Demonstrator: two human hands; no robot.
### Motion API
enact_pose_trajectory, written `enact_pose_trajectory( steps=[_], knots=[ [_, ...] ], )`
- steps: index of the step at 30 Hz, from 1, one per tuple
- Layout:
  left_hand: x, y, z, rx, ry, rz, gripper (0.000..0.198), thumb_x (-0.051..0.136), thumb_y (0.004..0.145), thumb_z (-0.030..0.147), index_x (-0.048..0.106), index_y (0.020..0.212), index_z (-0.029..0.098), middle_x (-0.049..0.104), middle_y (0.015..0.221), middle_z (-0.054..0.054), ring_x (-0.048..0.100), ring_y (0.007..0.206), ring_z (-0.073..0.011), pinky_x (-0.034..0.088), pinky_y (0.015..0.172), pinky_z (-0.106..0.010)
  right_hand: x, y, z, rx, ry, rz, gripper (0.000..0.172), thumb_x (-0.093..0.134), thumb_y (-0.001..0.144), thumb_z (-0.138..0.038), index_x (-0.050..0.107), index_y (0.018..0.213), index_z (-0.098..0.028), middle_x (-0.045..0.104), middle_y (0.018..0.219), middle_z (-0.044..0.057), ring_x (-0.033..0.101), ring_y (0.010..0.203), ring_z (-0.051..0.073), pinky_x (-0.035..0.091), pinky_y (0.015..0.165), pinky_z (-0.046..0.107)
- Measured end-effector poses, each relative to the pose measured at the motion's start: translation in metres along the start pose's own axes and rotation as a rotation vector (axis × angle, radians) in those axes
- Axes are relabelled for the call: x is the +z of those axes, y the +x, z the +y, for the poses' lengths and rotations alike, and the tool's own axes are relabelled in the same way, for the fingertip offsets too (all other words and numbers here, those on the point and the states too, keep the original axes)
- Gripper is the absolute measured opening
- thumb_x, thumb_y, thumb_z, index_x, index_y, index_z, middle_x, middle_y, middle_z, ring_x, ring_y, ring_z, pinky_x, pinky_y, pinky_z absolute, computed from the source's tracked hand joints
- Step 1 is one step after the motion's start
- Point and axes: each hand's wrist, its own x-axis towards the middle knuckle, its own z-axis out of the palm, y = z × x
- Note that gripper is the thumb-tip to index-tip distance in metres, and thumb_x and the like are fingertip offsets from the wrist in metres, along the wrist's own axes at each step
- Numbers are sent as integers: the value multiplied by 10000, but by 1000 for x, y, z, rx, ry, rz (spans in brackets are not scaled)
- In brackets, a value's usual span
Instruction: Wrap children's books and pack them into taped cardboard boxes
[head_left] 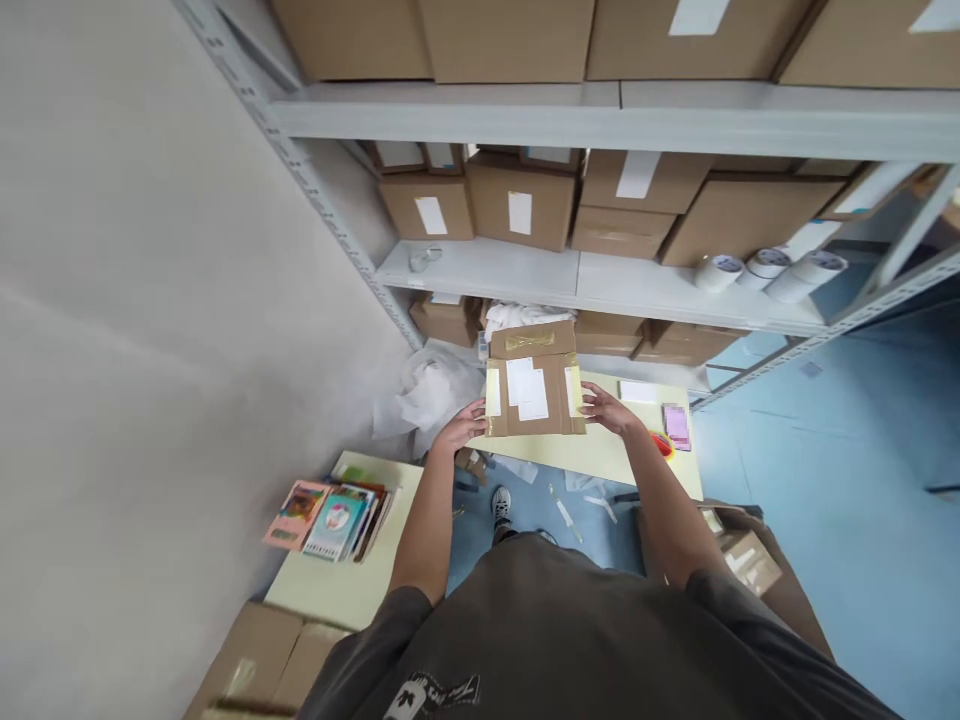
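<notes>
Both my hands hold a flat brown cardboard box [556, 385] between them, in front of the shelving. White paper labels and strips of yellowish tape show on its face. My left hand [463, 426] grips its left edge, fingers partly behind the cardboard. At the right edge, my right hand [604, 408] is closed on the box, with the fingertips against the taped side. Below and behind the box stretches a pale yellow table [600, 452]. A pink-purple packet [676, 427] and a red and yellow roll [661, 445] lie on it, near my right forearm.
A metal shelf rack [517, 268] with many cardboard boxes stands ahead; tape rolls [718, 272] sit on its middle shelf. Books [341, 522] lie on a side table at left. Plastic wrap [439, 390] is bunched by the wall. An open carton [787, 600] is at right; scraps litter the floor.
</notes>
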Motion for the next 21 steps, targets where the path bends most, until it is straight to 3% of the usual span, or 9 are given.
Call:
enact_pose_trajectory(
  steps=[5, 11, 16, 21],
  knots=[
    [-17, 62, 17, -97, 55, -125, 926, 898, 624, 137, 582, 1485, 258, 712, 1217, -87, 747, 973, -195, 603, 864, -315, 2, -2, -2, -6, 18, 145, 821, 849, 658, -163, 608, 1412, -380, 622, 1019, -11, 697, 847, 163, 601, 730, 297],
    [-33, 111, 30, -123, 127, -189, 924, 907, 638, 190, 580, 1495, 295, 704, 1254, -75, 741, 1024, -195, 584, 922, -327, 10, 1, 11, -46, 61, 300, 896, 828, 640, -173, 573, 1469, -401, 590, 1014, -15, 695, 827, 170, 615, 740, 328],
    [-21, 137, 27, -158, 148, -223, 902, 921, 668, 257, 576, 1501, 273, 712, 1161, -57, 723, 943, -172, 573, 876, -316, 9, -3, 20, -60, 101, 362, 939, 792, 637, -161, 545, 1505, -422, 618, 1058, 2, 710, 863, 185, 633, 783, 367],
    [-4, 147, 16, -132, 191, -158, 860, 899, 641, 251, 605, 1449, 259, 692, 1094, -36, 693, 884, -151, 557, 837, -303, -7, -4, 29, -32, 105, 385, 899, 774, 657, -191, 550, 1502, -401, 638, 1044, -6, 720, 888, 187, 635, 870, 411]
  ],
)
